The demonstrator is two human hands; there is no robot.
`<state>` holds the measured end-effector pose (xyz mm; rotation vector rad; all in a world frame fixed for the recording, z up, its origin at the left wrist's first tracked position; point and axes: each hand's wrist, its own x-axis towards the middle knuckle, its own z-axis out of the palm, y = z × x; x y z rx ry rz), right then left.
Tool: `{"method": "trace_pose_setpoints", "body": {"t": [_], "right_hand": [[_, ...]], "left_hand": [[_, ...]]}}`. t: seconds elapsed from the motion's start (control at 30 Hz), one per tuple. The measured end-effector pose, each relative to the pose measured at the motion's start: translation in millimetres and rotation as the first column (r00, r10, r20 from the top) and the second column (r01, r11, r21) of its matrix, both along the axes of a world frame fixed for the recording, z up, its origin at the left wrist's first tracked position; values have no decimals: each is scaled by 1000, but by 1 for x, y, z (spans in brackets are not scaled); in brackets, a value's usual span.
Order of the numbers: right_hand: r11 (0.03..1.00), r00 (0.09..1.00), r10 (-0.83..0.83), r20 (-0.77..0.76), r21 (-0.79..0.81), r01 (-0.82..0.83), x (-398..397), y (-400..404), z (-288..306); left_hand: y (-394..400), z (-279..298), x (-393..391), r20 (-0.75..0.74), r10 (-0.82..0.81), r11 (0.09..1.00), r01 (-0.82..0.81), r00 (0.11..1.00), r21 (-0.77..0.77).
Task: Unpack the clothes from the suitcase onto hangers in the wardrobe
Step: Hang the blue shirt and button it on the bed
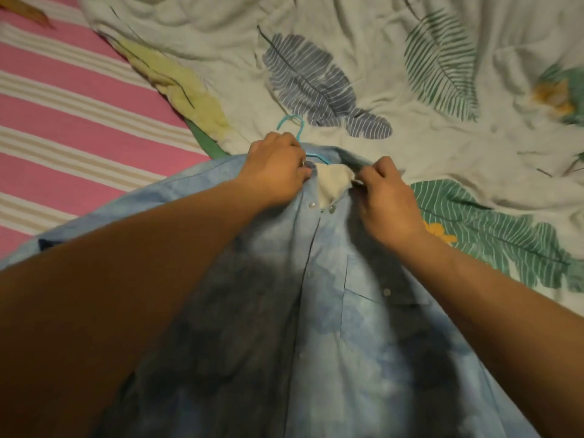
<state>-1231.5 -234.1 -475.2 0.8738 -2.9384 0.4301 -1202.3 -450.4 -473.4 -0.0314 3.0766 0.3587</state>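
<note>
A single head-worn camera looks steeply down, close over a shirt (316, 295) on a bed (79, 115).

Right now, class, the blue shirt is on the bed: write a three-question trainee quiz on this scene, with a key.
1. True or false: the turquoise hanger hook pokes out above the blue shirt collar.
2. What does the right hand pinch?
A. collar
B. pocket
C. hem
3. The shirt lies partly on a leaf-print ____.

Key:
1. True
2. A
3. Sheet; the left hand grips the other collar side.
</note>
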Motion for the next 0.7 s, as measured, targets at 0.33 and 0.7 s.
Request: {"method": "trace_pose_setpoints", "body": {"t": [0.33, 0.7], "right_hand": [[818, 954, 298, -31, 524, -238, 38, 3, -5], [937, 926, 349, 147, -89, -339, 40, 7, -4]], "left_hand": [[3, 29, -7, 459, -443, 752, 598, 770, -277], [23, 33, 9, 523, -85, 933, -116, 848, 340]]}}
